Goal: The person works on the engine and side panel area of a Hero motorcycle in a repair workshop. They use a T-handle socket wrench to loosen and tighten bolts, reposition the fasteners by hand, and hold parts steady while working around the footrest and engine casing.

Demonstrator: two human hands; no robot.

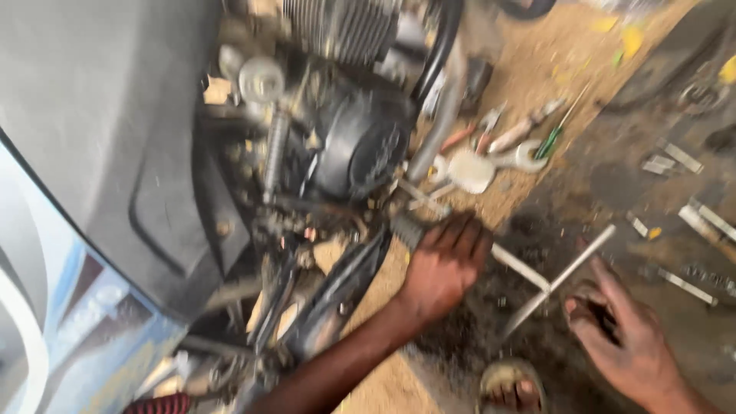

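Observation:
A motorcycle's black engine [360, 142] and frame fill the upper left, all blurred by motion. My left hand [445, 264] reaches in from the bottom, its fingers curled by the ribbed footpeg [406, 228] over one arm of a silver cross wrench [553, 282]. That wrench lies just above the dirty ground between my hands. My right hand [625, 341] is at the lower right with its fingers apart, and the index finger rests against the wrench's near arm. Blur hides whether anything lies in its palm.
The bike's grey side panel [100, 130] fills the left. Spanners, pliers and a green-handled screwdriver [548, 142] lie on the sandy ground behind the wrench. Metal pieces [682, 157] are scattered at right. A foot in a sandal [512, 387] shows at the bottom.

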